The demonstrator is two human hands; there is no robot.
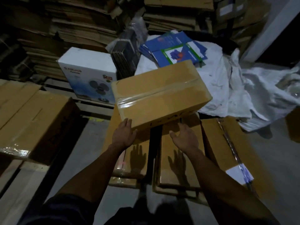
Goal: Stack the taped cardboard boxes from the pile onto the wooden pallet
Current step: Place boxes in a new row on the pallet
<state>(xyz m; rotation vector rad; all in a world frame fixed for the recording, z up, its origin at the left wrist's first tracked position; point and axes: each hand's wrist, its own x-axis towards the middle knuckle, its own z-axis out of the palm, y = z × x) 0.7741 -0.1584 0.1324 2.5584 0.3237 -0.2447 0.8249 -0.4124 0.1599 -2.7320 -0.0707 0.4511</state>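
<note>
taped cardboard box (160, 95) at 12 o'clock, skewed atop pile (180, 159) | left hand (124, 135) flat on near-left corner | right hand (185, 138) spread, just short of it | likely stiff, moderately heavy, tape slick: grip opposite bottom edges

You can read very little here. On the white fan box (88, 73), a red brand word stands near the top of its front side, but it is too blurred to spell with certainty. A small red and dark badge near its upper right corner shows what looks like "24". The blue booklets (174, 51) carry white lines of text, too small to read. The white label (240, 173) on the brown box at the right is unreadable.
</note>
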